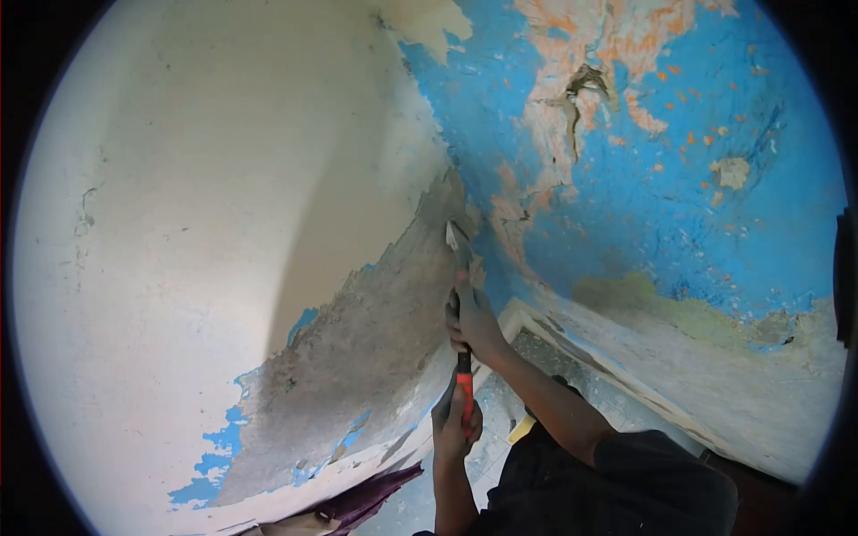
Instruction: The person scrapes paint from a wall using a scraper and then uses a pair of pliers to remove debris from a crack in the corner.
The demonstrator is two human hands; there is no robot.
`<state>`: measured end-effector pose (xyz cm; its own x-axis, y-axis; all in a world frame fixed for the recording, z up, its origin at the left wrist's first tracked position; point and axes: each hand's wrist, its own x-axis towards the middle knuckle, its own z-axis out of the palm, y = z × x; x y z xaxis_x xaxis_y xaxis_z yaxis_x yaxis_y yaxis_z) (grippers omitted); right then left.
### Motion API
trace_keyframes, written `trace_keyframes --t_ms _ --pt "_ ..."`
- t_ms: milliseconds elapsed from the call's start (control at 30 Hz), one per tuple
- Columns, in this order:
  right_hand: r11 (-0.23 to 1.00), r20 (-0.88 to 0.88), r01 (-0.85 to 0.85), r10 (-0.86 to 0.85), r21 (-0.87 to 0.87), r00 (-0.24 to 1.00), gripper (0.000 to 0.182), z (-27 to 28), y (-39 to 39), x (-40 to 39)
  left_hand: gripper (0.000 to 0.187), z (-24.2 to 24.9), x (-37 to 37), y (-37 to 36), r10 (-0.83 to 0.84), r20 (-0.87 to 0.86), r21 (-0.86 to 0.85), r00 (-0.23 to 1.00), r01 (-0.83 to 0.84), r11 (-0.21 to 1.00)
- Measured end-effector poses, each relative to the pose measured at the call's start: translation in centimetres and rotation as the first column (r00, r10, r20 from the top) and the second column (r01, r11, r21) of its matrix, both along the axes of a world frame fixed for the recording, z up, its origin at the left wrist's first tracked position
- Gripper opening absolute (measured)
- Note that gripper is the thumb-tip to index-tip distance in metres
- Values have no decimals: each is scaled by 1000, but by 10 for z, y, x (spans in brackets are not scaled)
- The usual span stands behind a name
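Observation:
A long-handled scraper (464,364) with a black and red handle slants up toward the corner between two walls. My right hand (474,323) is wrapped round its upper shaft. Lower down, my left hand (457,424) grips the red end of the handle. The scraper's pale metal blade lies against a bare grey plaster patch (357,366) on the left wall, close to the corner. Ragged paint edges with thin blue strips border that patch. Cream paint (197,205) covers the wall above and to the left of it.
The right wall (617,219) is blue, with peeling pinkish patches and a cracked hole (585,82) high up. Pale ledges run along both wall bases. Purple cloth (375,498) lies at the bottom, and a yellow object (520,430) shows beside my dark clothing above the tiled floor (487,460).

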<state>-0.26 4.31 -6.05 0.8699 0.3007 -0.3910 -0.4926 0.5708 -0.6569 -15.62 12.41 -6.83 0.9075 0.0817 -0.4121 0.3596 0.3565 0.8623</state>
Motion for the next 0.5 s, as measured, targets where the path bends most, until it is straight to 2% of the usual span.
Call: trace_keyframes --t_ms 100,200,233,300,367,400,500 --pt "993 -16 115 -116 -24 993 51 10 -1 14 47 -1 18 12 -88 -49 39 995 90 995" --pt "999 -9 42 -42 -11 999 51 3 -1 3 42 -5 7 3 -45 -14 39 999 45 998" --pt "998 20 49 -49 -40 999 51 1 2 7 41 -11 1 5 -42 -4 -9 999 42 999" --pt "990 59 85 -79 -109 995 52 -7 1 9 48 -19 24 5 -88 -5 8 996 88 996" --pt "991 33 121 -119 -63 992 53 -1 4 10 52 -22 27 20 -127 1 1 992 127 992" --pt "988 34 147 -145 -39 989 53 3 4 16 41 -22 27 24 -96 -21 13 995 96 995" --pt "997 52 28 -24 -77 998 53 -8 0 3 51 -36 9 12 -64 -1 -82 998 64 995"
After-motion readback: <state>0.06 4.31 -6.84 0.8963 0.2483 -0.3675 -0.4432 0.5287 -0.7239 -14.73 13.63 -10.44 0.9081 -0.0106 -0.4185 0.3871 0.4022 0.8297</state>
